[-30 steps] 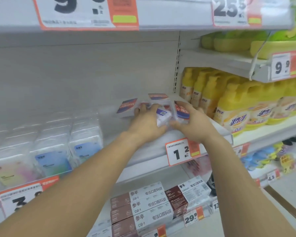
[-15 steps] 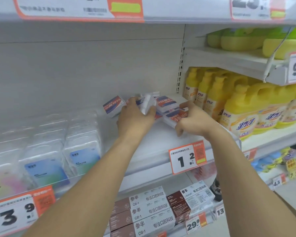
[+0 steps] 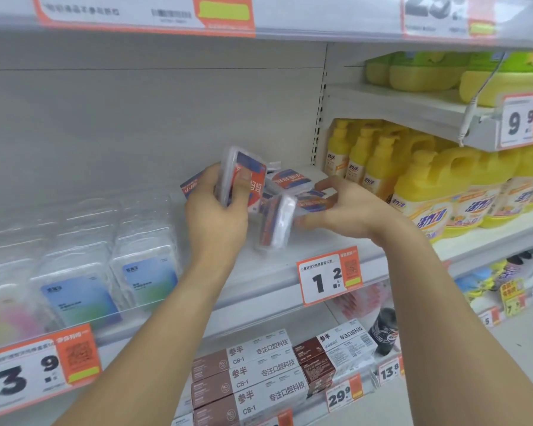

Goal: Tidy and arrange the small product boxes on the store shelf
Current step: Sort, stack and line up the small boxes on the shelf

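The left hand [image 3: 216, 216] is gripping a small clear-cased box with a red and blue label [image 3: 243, 176], holding it upright above the white shelf [image 3: 277, 272], thumb pressing across the label and fingers wrapping behind. The right hand [image 3: 348, 210] is pinching a second box [image 3: 276, 224] on its edge, its lower end touching or nearly touching the shelf, thumb below and fingers curling over the top. More of the same boxes [image 3: 290, 179] are lying loosely jumbled behind both hands, near the back panel; their number is hard to tell. A 1.2 price tag [image 3: 328, 276] is hanging on the shelf front, and yellow detergent bottles [image 3: 425, 192] are standing to the right.
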{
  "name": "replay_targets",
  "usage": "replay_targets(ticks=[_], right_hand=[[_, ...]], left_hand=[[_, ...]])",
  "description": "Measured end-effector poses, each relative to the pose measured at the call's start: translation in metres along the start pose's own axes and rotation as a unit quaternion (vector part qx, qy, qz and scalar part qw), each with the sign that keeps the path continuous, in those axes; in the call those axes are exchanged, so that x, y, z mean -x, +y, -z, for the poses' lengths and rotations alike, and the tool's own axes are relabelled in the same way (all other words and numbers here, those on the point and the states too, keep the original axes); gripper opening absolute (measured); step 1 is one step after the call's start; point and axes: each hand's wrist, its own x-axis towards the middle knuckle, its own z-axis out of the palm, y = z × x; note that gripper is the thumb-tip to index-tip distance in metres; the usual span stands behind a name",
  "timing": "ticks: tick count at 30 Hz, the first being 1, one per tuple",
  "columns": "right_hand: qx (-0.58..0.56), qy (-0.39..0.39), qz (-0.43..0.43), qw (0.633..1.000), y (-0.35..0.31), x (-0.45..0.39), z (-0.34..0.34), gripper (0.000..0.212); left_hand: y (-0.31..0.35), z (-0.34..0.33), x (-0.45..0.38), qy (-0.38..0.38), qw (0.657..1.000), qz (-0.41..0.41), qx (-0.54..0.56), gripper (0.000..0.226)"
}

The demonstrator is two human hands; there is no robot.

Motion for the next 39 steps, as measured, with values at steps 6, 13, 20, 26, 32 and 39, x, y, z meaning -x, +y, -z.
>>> replay_targets(ticks=[6, 13, 20, 26, 32, 39], right_hand=[[0.057, -0.033, -0.050, 0.997, 0.004, 0.004, 0.006, 0.089], [0.065, -0.003, -0.055, 0.996, 0.004, 0.007, 0.014, 0.084], [-0.054, 0.102, -0.048, 0.992, 0.006, 0.010, 0.027, 0.070], [-0.043, 0.011, -0.083, 0.996, 0.004, 0.015, 0.013, 0.090], [0.045, 0.057, -0.109, 0.991, 0.023, 0.009, 0.025, 0.079], [0.082, -0.053, -0.072, 0.993, 0.029, 0.012, 0.023, 0.081]], left_hand=[[0.004, -0.003, 0.014, -0.152, 0.986, -0.033, -0.061, 0.006], [-0.010, -0.003, 0.019, -0.184, 0.970, -0.006, -0.159, 0.059], [-0.025, -0.006, 0.017, -0.115, 0.911, 0.042, -0.393, 0.093], [-0.012, -0.021, 0.018, -0.297, 0.899, -0.139, -0.290, 0.058], [-0.008, -0.032, 0.003, -0.432, 0.833, -0.108, -0.328, 0.062], [-0.006, -0.051, 0.000, -0.400, 0.794, -0.023, -0.457, 0.087]])
